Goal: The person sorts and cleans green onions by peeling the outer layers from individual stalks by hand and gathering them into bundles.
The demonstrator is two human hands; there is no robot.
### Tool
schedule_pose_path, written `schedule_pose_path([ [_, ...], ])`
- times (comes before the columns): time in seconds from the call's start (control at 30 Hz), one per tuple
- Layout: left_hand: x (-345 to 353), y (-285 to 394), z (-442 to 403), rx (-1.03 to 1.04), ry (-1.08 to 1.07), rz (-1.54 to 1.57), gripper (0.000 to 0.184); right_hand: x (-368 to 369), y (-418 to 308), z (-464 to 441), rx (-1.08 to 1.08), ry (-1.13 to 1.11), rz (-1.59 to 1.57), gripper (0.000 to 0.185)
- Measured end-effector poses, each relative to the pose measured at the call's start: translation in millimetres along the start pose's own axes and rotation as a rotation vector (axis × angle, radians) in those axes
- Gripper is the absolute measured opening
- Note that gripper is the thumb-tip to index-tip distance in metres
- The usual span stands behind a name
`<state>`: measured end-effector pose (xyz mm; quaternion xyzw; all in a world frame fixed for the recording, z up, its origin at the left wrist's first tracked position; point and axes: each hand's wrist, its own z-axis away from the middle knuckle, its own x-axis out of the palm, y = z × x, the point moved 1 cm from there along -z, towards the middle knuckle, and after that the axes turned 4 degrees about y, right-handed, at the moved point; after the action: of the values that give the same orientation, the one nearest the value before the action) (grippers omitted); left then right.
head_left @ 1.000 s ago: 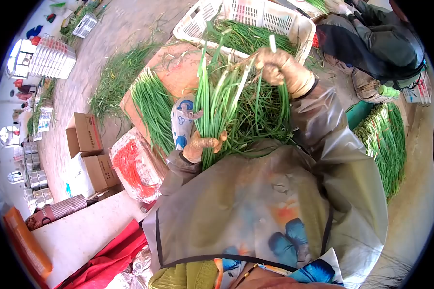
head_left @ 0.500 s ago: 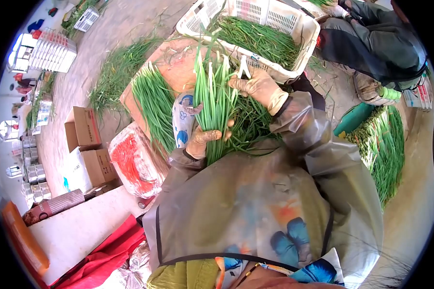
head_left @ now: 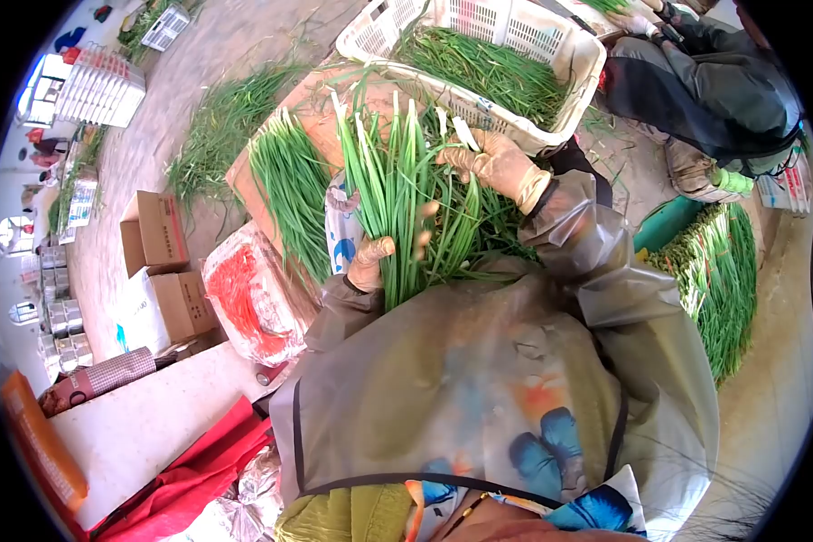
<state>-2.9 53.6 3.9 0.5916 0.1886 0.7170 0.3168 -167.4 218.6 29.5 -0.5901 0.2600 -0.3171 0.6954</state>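
Note:
My left hand (head_left: 369,264), in a tan glove, is wrapped round the lower part of a bunch of garlic chives (head_left: 390,181). Their pale root ends point up and fan apart. Beside them, my right hand (head_left: 501,170), gloved too, is closed on a few chive stalks (head_left: 462,212) whose white ends stick out above the fingers. Loose chives lie beneath both hands, partly hidden. To the left, a neat pile of chives (head_left: 289,190) rests on an orange-brown board (head_left: 327,95).
A white plastic crate (head_left: 565,135) with chives stands beyond the board. Stacked chives (head_left: 727,280) fill a green container (head_left: 667,226) at right. A bundle of red ties (head_left: 242,289) and cardboard boxes (head_left: 185,307) are at left. A co-worker (head_left: 709,90) sits at upper right.
The bunch in my left hand has spread wider, with its tops shifted left. My right hand has moved slightly right, and stalks now hang below it.

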Motion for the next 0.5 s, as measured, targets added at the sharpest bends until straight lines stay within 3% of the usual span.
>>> schedule_pose_path([
  [0.07,-17.5,-3.4,-0.1,-0.023,-0.132,0.058,0.063,-6.8,10.5,-5.4,-0.018,-0.012,-0.053,0.022],
  [0.13,-23.7,1.4,-0.6,-0.059,-0.303,0.047,0.044,-17.9,5.6,-4.7,0.018,0.03,0.104,0.016],
  [0.17,-25.3,1.8,0.8,-0.065,-0.31,0.033,0.04,-27.4,9.5,-9.5,0.027,0.058,0.203,0.016],
  [0.2,-24.1,3.1,1.1,-0.066,-0.309,0.035,0.04,-36.8,17.8,-12.3,-0.052,0.117,0.113,0.013],
  [0.3,-23.3,8.0,2.9,0.011,-0.26,-0.01,0.034,-71.3,22.2,-15.7,0.138,0.324,0.014,0.019],
  [0.37,-31.1,6.4,4.0,0.054,-0.106,-0.102,0.035,-89.5,16.1,-11.8,0.046,0.308,-0.149,0.025],
  [0.43,-32.0,7.0,5.5,0.046,-0.048,-0.112,0.034,-103.6,6.8,-12.7,-0.01,0.452,0.006,0.027],
  [0.5,-32.8,9.4,11.2,0.099,0.049,-0.104,0.034,-129.3,8.2,-20.3,-0.106,0.606,0.389,0.028],
])
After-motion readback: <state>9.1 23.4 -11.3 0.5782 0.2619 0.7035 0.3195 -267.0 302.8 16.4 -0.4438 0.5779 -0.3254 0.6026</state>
